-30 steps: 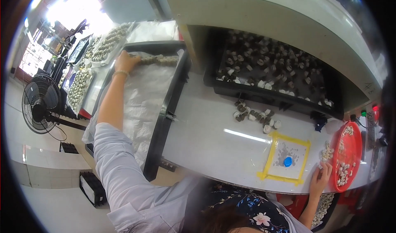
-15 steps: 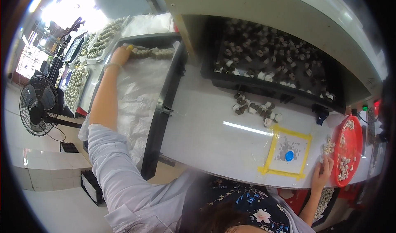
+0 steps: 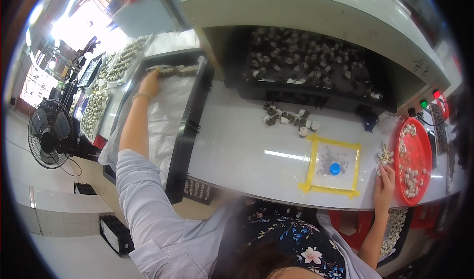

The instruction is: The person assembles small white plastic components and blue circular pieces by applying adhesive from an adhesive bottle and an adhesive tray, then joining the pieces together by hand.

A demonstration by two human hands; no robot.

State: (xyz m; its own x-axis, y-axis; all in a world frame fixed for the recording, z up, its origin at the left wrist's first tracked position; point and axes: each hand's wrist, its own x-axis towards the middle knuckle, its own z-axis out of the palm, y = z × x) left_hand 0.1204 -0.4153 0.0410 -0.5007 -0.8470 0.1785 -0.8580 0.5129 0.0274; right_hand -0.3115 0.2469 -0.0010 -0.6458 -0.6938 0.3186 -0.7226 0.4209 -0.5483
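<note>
My left hand (image 3: 149, 84) reaches to the far end of a black tray (image 3: 183, 133) lined with white translucent sheet (image 3: 163, 113). Its bunched fingertips are at the left end of a row of small grey-and-white round parts (image 3: 178, 71); whatever they grip is hidden. On the right, my right hand (image 3: 384, 181) rests on the table with fingers drawn together beside a heap of small pale pieces (image 3: 384, 155). What is between these fingertips is too small to make out. Next to that hand stands a red oval tray (image 3: 413, 168) with more pale pieces.
A blue cap (image 3: 335, 169) sits on a yellow-taped square (image 3: 308, 168). Several loose round parts (image 3: 286, 117) lie behind it. A black tray of parts (image 3: 316, 98) stands under a beige housing (image 3: 296, 7). A black fan (image 3: 48, 135) is at far left.
The view has shifted a little. My left hand stays at the row, now turned more, with its fingertips pointing away from me. My right hand remains by the pale pieces.
</note>
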